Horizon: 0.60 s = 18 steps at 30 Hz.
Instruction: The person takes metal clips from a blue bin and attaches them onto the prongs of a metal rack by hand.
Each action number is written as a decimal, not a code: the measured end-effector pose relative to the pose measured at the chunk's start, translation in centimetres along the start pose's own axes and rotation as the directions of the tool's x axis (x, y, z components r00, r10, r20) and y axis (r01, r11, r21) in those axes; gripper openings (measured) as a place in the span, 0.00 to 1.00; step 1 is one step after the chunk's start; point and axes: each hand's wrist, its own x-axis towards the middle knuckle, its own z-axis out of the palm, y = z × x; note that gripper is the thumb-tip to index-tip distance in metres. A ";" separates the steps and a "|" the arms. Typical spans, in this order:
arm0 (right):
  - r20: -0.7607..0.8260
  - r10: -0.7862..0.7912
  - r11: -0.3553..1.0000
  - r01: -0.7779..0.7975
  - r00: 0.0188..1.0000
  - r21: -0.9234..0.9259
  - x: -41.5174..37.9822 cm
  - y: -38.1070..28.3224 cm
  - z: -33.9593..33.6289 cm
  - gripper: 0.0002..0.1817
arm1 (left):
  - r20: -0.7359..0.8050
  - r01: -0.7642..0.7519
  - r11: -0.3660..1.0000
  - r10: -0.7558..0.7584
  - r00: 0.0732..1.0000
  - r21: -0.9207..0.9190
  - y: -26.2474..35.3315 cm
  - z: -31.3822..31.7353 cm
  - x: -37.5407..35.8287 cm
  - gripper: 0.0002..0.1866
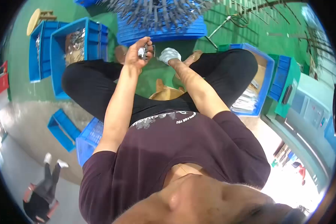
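My left hand (137, 55), bare, is raised in front of my lap with its fingers curled around small dark metal parts (149, 49). A pale, shiny patch shows at the palm; the exact kind of the parts is too small to make out. To the right, a little apart from it, is my right hand (170, 56) in a white glove. Its fingers are blurred, and I cannot see whether anything is in them. Just beyond both hands stands a stack of blue crates (161, 33), with a dense cluster of dark hanging metal pieces (156, 13) above it.
Blue bins (56, 67) with metal parts stand at the left. On the right is a blue bin (267, 80) holding pale, thin pieces. A wooden stool (167, 94) shows between my legs. Racks with hooks (263, 7) stand at upper right. Another person (43, 198) is at lower left.
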 end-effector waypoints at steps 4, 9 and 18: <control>-0.133 -0.070 0.997 0.074 0.989 0.027 -5.1 -1.2 -6.0 0.14 | 0.003 -0.042 0.988 0.042 0.999 0.150 0.9 2.4 0.3 0.14; -0.264 0.017 0.926 0.084 0.964 0.368 -11.2 -0.4 -11.4 0.14 | -0.103 -0.005 0.942 0.042 0.994 0.334 -0.1 3.5 1.6 0.11; -0.826 0.212 0.869 0.285 0.522 0.404 -12.4 -0.2 -12.2 0.10 | -0.122 -0.027 0.916 0.082 0.989 0.399 -2.9 6.6 3.8 0.13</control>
